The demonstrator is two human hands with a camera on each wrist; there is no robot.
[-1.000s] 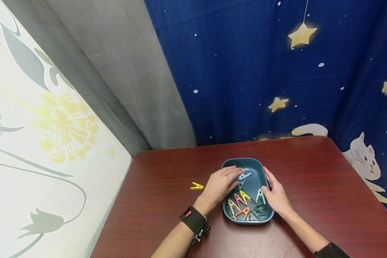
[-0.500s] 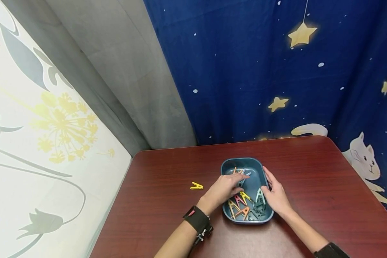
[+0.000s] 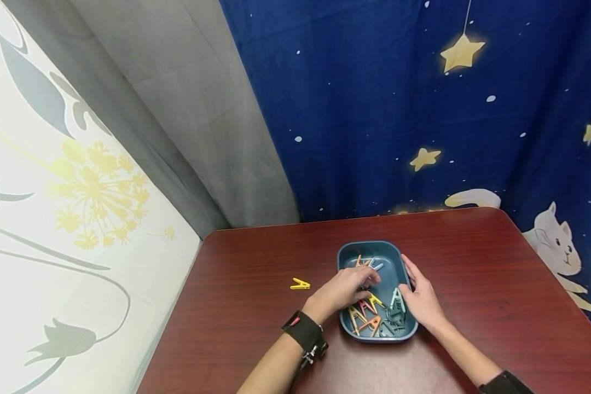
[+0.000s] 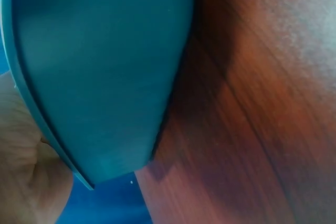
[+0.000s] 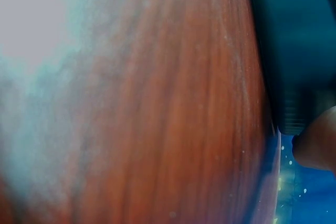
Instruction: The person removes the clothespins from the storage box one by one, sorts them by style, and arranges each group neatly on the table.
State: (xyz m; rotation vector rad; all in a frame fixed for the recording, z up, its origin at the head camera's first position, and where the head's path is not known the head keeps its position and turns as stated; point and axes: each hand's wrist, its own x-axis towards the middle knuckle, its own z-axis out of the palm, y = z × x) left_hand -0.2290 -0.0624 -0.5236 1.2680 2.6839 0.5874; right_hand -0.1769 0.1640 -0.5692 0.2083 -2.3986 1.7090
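A dark blue plastic tray [image 3: 407, 328] sits on the table with several plastic clothespins inside. My left hand [image 3: 343, 287] reaches over its left wall, fingers bent down among the clothespins; what lies under the fingertips is hidden. Close to that thumb are a yellow clothespin [image 3: 375, 301] and a pink clothespin [image 3: 366, 307]. My right hand [image 3: 423, 301] holds the tray's right wall, thumb at the rim and fingers along the outside. An orange clothespin [image 3: 372, 324] and a mint clothespin [image 3: 398, 300] lie in the near part. The left wrist view shows the tray's outer wall [image 4: 105, 77].
A lone yellow clothespin [image 3: 300, 284] lies on the reddish-brown table [image 3: 256, 317], left of the tray. Behind the table hang a grey curtain [image 3: 216, 137] and a blue starry curtain [image 3: 374, 109]. A white patterned wall [image 3: 79, 219] stands at the left.
My left hand has shifted from the tray's far left part toward me and slightly right, uncovering orange clothespins there. Its fingers now bend further down. The right hand and tray stay put.
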